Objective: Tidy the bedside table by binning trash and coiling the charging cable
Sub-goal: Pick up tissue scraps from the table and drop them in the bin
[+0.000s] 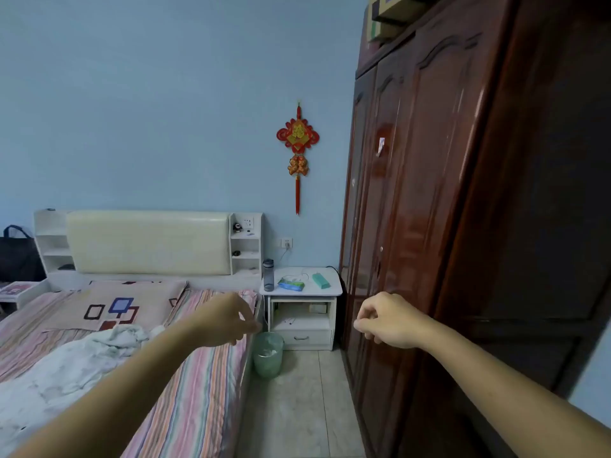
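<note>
Ahead, a bed (198, 375) and wardrobe (463, 226) flank the white bedside table (334, 289), holding a bottle (268, 275), wrappers (291, 285) and thin white cable (297, 277); green bin (268, 355) below. My left hand (224, 320) and right hand (386, 320) hang loosely curled, empty.

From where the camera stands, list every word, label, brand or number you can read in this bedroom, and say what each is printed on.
None can be read.
Red wall ornament: gold centre motif, too blurred to read.
Blue-green packet on the bedside table: print too small.
Green box: no legible print.
Cardboard boxes atop the wardrobe: markings illegible.
Sticker on the wardrobe door: unreadable.
</note>
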A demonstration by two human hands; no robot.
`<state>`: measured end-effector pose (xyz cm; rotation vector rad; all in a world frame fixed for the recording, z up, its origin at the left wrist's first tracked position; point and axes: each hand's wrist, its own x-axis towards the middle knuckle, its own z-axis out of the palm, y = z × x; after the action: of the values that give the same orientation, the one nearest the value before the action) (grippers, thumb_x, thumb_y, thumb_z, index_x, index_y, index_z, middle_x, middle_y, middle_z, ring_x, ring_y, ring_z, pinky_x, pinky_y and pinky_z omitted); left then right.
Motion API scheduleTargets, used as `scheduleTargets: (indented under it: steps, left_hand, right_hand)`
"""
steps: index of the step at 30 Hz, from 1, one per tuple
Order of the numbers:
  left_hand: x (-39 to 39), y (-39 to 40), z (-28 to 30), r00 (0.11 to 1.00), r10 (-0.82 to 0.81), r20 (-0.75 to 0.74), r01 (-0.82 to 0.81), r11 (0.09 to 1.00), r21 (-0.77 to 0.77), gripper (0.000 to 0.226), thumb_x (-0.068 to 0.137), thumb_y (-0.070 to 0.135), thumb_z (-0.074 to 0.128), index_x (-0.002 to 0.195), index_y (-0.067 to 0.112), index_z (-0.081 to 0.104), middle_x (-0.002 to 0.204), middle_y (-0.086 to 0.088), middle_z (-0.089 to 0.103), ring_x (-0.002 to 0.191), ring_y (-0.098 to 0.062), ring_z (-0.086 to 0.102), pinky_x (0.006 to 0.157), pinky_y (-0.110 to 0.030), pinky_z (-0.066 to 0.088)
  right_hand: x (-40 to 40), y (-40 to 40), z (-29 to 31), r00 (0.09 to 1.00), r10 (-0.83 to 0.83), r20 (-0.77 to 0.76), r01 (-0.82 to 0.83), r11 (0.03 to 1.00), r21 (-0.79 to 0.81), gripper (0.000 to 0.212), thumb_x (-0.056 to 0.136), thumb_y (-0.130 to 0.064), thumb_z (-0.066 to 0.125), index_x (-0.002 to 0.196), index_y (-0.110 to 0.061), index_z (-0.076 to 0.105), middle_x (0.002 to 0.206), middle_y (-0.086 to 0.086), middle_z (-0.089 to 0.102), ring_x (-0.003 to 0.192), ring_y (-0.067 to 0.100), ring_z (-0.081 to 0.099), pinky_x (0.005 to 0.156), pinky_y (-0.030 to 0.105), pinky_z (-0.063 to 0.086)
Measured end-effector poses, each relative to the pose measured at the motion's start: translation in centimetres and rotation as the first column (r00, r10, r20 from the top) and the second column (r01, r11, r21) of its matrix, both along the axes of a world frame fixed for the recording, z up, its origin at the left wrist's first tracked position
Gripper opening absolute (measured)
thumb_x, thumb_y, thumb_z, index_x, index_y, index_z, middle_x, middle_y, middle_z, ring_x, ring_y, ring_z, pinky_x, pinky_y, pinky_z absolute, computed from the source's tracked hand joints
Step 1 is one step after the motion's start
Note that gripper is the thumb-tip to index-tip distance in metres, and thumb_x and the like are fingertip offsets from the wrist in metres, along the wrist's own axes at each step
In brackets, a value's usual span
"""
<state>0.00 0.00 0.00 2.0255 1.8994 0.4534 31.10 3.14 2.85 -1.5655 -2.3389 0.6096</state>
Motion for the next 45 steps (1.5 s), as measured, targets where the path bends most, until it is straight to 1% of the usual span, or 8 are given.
scheduleTargets:
  steps: [10,18,21,24,28,36,39,45]
  left_hand:
    - [-5.3,13.3,-0.5,0.999,0.001,0.040,0.001,0.998,-0.055,0.019,0.086,0.034,0.067,0.089,0.018,0.076,0.079,-0.003,0.076,0.068,-0.016,0.073,0.074,-0.039,0.061]
    - [-7.7,26.7,-2.0,0.999,0.019,0.045,-0.016,0.997,-0.071,0.015,0.086,0.032,0.068,0.081,0.019,0.073,0.064,0.014,0.064,0.055,-0.005,0.064,0.054,-0.016,0.049]
    - [-8.7,32.1,-1.9,0.998,0.047,0.032,-0.044,0.996,-0.080,0.020,0.086,0.030,0.067,0.085,0.012,0.075,0.066,0.008,0.068,0.062,-0.013,0.070,0.055,-0.017,0.051]
    - [-9.5,37.3,-1.9,0.997,0.071,0.020,-0.070,0.996,-0.051,0.020,0.085,0.033,0.068,0.088,0.016,0.076,0.060,0.015,0.064,0.057,-0.006,0.066,0.053,-0.015,0.049]
    - [-10.6,43.7,-2.3,0.996,0.079,0.034,-0.077,0.995,-0.061,0.020,0.085,0.036,0.068,0.088,0.018,0.076,0.065,0.016,0.067,0.063,-0.009,0.070,0.066,-0.027,0.056]
    - [-12.8,58.0,-4.8,0.998,0.058,0.035,-0.054,0.992,-0.114,0.025,0.084,0.039,0.068,0.094,0.017,0.075,0.065,0.018,0.062,0.061,-0.003,0.066,0.060,-0.019,0.051]
    - [-13.7,63.6,-5.6,1.000,0.031,0.003,-0.031,0.994,-0.106,0.028,0.083,0.042,0.068,0.094,0.017,0.076,0.076,0.009,0.066,0.066,-0.003,0.061,0.068,-0.025,0.050]
    - [-16.1,74.3,-7.4,1.000,0.003,-0.014,-0.005,0.994,-0.114,0.026,0.090,0.032,0.060,0.096,0.012,0.075,0.088,-0.004,0.074,0.058,0.000,0.058,0.061,-0.021,0.047]
  right_hand:
    - [-6.0,13.3,-1.4,0.999,-0.019,-0.041,0.016,0.998,-0.068,0.013,0.083,-0.026,0.064,0.081,-0.016,0.072,0.075,0.004,0.076,0.070,0.019,0.073,0.074,0.037,0.060]
    - [-9.5,28.0,-2.7,1.000,0.017,-0.013,-0.018,0.997,-0.074,0.014,0.085,-0.028,0.064,0.083,-0.017,0.072,0.073,-0.001,0.073,0.067,0.014,0.070,0.067,0.029,0.056]
    - [-10.7,34.1,-3.3,0.999,0.034,-0.013,-0.036,0.994,-0.103,0.017,0.086,-0.032,0.063,0.086,-0.017,0.070,0.077,0.000,0.075,0.064,0.011,0.068,0.070,0.033,0.057]
    - [-12.0,40.2,-3.6,0.996,0.080,0.039,-0.076,0.992,-0.097,0.015,0.082,-0.029,0.062,0.079,-0.018,0.071,0.072,-0.002,0.074,0.065,0.011,0.068,0.070,0.031,0.056]
    - [-13.7,47.4,-4.1,0.997,0.074,0.024,-0.072,0.995,-0.072,0.013,0.079,-0.026,0.062,0.071,-0.019,0.070,0.061,-0.007,0.068,0.059,0.004,0.062,0.063,0.024,0.051]
    - [-16.4,60.9,-6.9,0.996,0.076,0.049,-0.070,0.990,-0.118,0.012,0.079,-0.029,0.062,0.071,-0.023,0.067,0.071,-0.005,0.071,0.067,0.009,0.067,0.068,0.029,0.055]
    - [-17.4,65.7,-7.3,0.998,0.048,0.050,-0.040,0.990,-0.138,0.014,0.082,-0.032,0.063,0.075,-0.021,0.069,0.077,0.001,0.075,0.064,0.009,0.066,0.071,0.031,0.057]
    - [-19.9,75.8,-7.9,0.996,0.036,0.080,-0.025,0.990,-0.135,0.009,0.082,-0.029,0.063,0.077,-0.023,0.067,0.071,-0.009,0.066,0.059,0.002,0.056,0.058,0.020,0.044]
